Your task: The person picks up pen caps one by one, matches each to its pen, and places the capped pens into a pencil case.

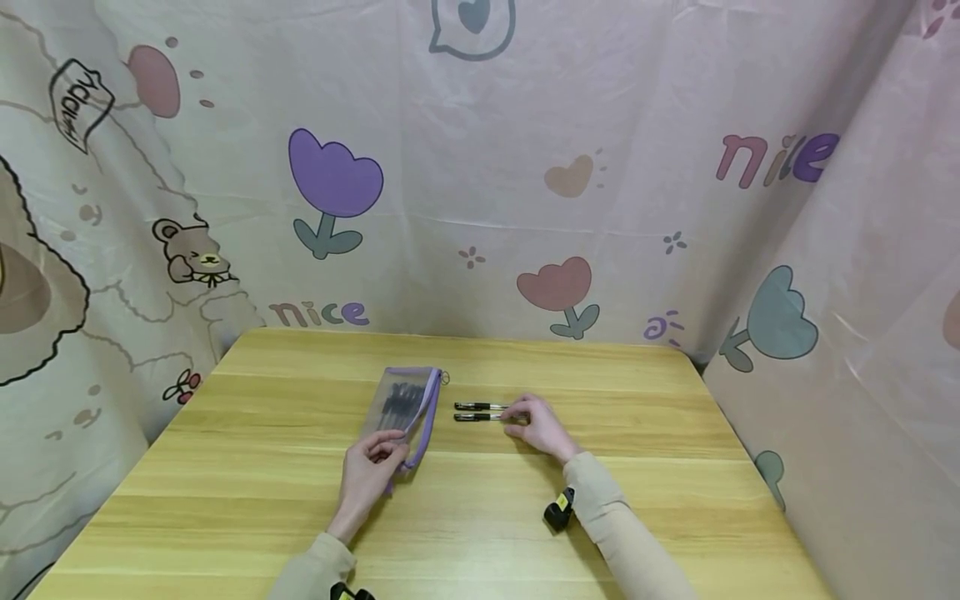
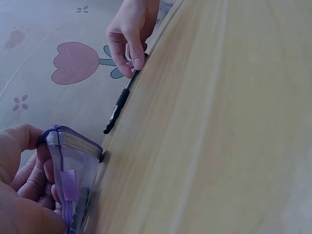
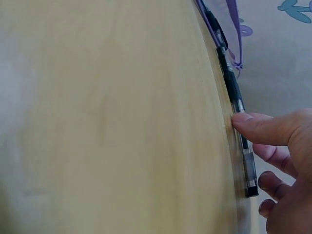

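Observation:
A see-through zip pouch (image 1: 390,382) with purple edging lies on the table, several dark pens (image 1: 403,404) showing inside it. My left hand (image 1: 366,471) pinches the pouch's near end, by the zip corner seen in the left wrist view. To the right of the pouch, two black-and-clear pens lie side by side, a far pen (image 1: 471,407) and a near pen (image 1: 472,418). My right hand (image 1: 542,427) reaches over their right ends. In the right wrist view its thumb and index finger pinch a pen (image 3: 235,90) along the barrel; the other fingers are loosely bent.
The wooden table (image 1: 247,450) runs back to a patterned cloth curtain (image 1: 465,183), which also hangs along both sides. A black device (image 1: 558,510) with a yellow mark sits at the right wrist; a similar one shows at the left sleeve.

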Available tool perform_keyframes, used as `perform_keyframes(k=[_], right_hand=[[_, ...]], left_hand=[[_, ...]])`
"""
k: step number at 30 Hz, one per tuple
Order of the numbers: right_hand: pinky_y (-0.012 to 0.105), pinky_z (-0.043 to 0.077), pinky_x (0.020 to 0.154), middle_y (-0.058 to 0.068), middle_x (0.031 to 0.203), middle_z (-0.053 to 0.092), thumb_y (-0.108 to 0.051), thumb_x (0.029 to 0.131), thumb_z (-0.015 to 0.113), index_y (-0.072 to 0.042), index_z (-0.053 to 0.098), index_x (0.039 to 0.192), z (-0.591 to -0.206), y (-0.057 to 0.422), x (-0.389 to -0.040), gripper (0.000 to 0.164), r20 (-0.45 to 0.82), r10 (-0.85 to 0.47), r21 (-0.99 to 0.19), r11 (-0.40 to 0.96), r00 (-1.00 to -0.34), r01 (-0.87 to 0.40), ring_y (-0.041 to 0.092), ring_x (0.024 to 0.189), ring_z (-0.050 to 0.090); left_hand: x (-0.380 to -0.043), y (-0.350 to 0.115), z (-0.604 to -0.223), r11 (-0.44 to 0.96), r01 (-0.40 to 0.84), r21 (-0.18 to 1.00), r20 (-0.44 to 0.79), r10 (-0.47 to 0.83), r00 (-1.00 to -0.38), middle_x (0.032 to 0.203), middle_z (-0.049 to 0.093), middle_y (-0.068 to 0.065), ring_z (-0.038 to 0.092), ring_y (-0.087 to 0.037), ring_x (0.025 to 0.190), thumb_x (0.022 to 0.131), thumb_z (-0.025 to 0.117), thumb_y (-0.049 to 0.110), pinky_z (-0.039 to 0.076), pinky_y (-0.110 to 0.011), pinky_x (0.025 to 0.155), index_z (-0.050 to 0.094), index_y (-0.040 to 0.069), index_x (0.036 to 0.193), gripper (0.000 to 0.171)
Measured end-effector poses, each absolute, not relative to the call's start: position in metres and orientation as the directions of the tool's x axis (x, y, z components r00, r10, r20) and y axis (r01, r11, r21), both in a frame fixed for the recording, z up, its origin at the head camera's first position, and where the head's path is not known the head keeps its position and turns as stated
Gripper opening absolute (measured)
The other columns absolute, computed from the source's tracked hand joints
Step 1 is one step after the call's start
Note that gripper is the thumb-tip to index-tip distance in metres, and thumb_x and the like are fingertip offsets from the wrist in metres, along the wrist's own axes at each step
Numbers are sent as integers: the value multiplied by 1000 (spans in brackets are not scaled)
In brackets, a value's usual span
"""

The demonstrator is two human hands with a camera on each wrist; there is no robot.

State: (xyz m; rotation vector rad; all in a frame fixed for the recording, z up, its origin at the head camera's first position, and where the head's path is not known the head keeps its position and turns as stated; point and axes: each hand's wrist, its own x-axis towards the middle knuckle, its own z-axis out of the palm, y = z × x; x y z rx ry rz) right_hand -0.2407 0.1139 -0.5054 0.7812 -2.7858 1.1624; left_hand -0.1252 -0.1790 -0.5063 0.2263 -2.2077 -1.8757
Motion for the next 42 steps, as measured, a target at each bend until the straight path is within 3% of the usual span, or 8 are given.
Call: perform_keyframes(k=[7,17,24,31,42], right_hand=[[36,51,87,5,97,67,-6,81,81,-9,78,97,-508,110,-242,17,212,-426,-660,601,-879,-451,19,94,61],[40,52,89,6,97,67,-6,82,80,-8,76,98,-507,106,-245,16,200,-379,-695,595,-903,-404,19,92,61],[40,51,89,3,94,67,-8,83,80,-10,77,91,-505,104,-246,9,197,-365,-671,626,-910,-396,16,90,61],[31,49,80,1,89,66,-10,84,80,-10,78,88,-504,103,-246,5,187,-361,-641,660,-914,-392,13,84,58],[26,47,75,1,84,67,-12,88,76,-7,75,88,-503,100,-245,5,192,-405,-633,645,-894,-428,11,80,55]], left_hand=[[-125,-178,-507,171,53,984,99,-273,-957,74,72,4,60,-3,61,87,71,0,51,-17,61,72,-2,109,22],[-126,-179,-507,161,38,986,81,-270,-960,75,72,2,60,-3,61,88,72,0,51,-17,62,72,-1,110,22],[-124,-179,-506,150,46,988,87,-276,-957,73,72,1,57,-4,54,87,72,-1,47,-20,47,72,-2,108,22],[-122,-178,-504,141,56,988,94,-278,-956,72,71,2,55,-6,49,87,73,0,43,-22,37,72,-3,108,22],[-123,-178,-503,138,38,990,76,-276,-958,78,73,-9,56,-4,53,87,73,1,46,-19,47,71,-2,111,24]])
